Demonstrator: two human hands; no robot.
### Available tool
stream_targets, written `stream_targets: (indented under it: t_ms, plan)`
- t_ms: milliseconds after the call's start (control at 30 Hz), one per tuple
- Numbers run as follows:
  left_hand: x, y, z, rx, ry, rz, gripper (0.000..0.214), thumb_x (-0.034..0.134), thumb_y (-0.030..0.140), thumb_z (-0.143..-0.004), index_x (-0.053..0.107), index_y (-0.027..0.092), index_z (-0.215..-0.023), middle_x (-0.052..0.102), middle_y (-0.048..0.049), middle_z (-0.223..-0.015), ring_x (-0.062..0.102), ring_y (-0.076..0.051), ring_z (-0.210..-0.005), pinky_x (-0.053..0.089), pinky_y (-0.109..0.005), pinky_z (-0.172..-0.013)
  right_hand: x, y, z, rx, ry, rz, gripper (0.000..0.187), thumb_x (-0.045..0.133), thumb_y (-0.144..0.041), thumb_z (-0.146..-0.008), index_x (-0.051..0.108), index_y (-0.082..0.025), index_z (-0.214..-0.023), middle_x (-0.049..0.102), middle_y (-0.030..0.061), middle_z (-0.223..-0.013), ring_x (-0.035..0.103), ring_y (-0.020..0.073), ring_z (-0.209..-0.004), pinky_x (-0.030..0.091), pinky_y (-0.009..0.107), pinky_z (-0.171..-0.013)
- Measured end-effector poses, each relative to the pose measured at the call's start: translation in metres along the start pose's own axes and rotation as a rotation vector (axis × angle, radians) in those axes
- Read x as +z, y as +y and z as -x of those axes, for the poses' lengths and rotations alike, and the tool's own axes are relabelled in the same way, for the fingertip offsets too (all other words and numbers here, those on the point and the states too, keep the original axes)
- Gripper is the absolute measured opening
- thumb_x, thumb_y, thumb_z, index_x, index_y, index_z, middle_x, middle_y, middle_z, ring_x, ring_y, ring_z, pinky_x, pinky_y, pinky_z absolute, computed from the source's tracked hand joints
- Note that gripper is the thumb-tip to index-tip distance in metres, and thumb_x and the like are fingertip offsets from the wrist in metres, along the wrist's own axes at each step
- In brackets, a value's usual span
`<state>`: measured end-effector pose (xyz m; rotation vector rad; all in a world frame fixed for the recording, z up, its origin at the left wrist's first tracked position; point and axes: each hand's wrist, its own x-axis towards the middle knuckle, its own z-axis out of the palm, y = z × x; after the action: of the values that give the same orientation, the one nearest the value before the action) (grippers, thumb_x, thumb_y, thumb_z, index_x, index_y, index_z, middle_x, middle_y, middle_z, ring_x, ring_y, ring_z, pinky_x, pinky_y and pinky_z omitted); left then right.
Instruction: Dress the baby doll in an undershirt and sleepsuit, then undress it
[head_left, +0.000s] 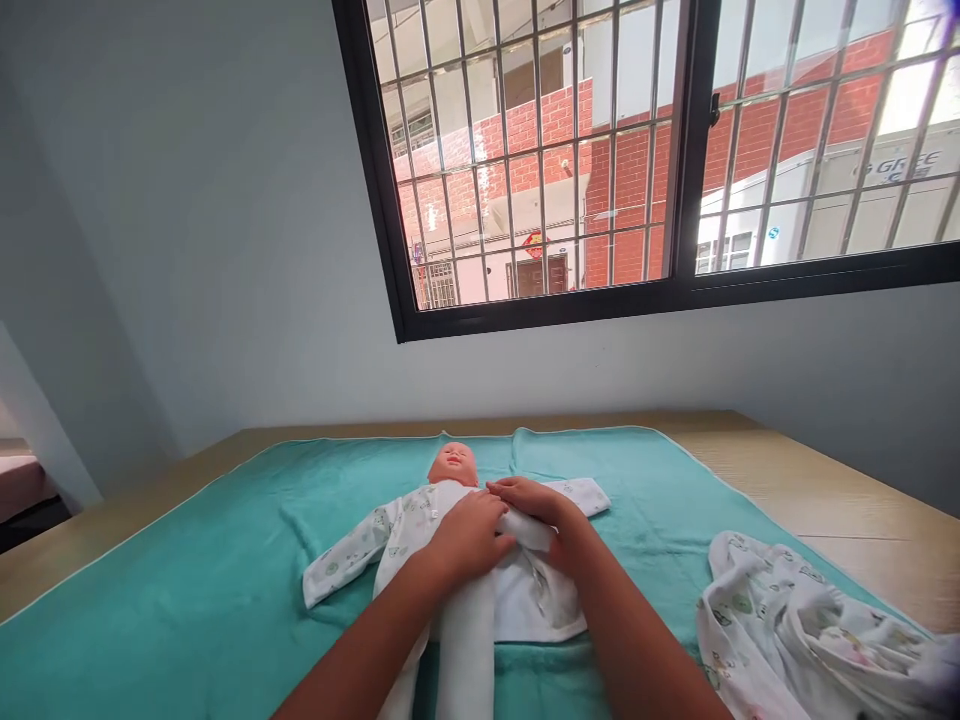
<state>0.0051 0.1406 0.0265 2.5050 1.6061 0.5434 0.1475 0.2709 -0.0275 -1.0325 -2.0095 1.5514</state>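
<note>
A baby doll (453,462) lies on its back, head away from me, with a white cloth body and a white leg (466,655) stretching toward me. Under and around it is a white baby shirt (412,525) with a small green print, one sleeve spread to each side and its right front panel (536,605) laid out. My left hand (474,530) rests on the doll's chest, fingers extended and thumb apart. Beside it my right hand (536,500) bends over the upper chest, its fingertips closed at the shirt's neck edge. A white padded roll, perhaps the doll's arm (529,530), shows between the hands.
A teal cloth (202,580) covers most of the wooden table (862,490). At the right lies a crumpled printed white garment (795,620). Behind the table stand a grey wall (262,250) and a black-framed barred window (540,305).
</note>
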Motion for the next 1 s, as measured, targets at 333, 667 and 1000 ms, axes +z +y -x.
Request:
stream_targets:
  t_ms: [333, 667, 1000]
  plan:
    - [0.055, 0.014, -0.048, 0.300, -0.227, -0.525, 0.044, 0.051, 0.021, -0.084, 0.046, 0.015, -0.127, 0.058, -0.0143, -0.125, 0.050, -0.028, -0.120, 0.043, -0.045, -0.095, -0.038, 0.011, 0.006, 0.232, 0.218, 0.395, 0.016, 0.068, -0.027, -0.071, 0.061, -0.015, -0.066, 0.057, -0.0002, -0.056, 0.051, 0.0113, -0.053, 0.039, 0.023, -0.054]
    - [-0.020, -0.014, -0.049, 0.063, -0.059, -0.602, 0.018, 0.051, 0.010, -0.077, 0.055, 0.018, -0.092, 0.065, -0.0067, -0.090, 0.062, -0.022, -0.084, 0.041, -0.030, -0.068, -0.051, 0.004, 0.006, 0.450, 0.197, 0.461, 0.026, 0.080, -0.028, -0.057, 0.058, -0.015, -0.059, 0.059, 0.0023, -0.055, 0.059, 0.0167, -0.057, 0.045, 0.028, -0.057]
    - [-0.002, 0.001, -0.052, 0.059, -0.100, -0.721, 0.031, 0.050, 0.000, -0.071, 0.052, 0.016, -0.097, 0.061, -0.0078, -0.093, 0.058, -0.023, -0.091, 0.046, -0.032, -0.072, -0.051, 0.011, 0.009, 0.378, 0.209, 0.225, 0.025, 0.075, -0.010, -0.049, 0.051, -0.016, -0.052, 0.049, -0.0010, -0.047, 0.052, 0.0148, -0.049, 0.041, 0.026, -0.049]
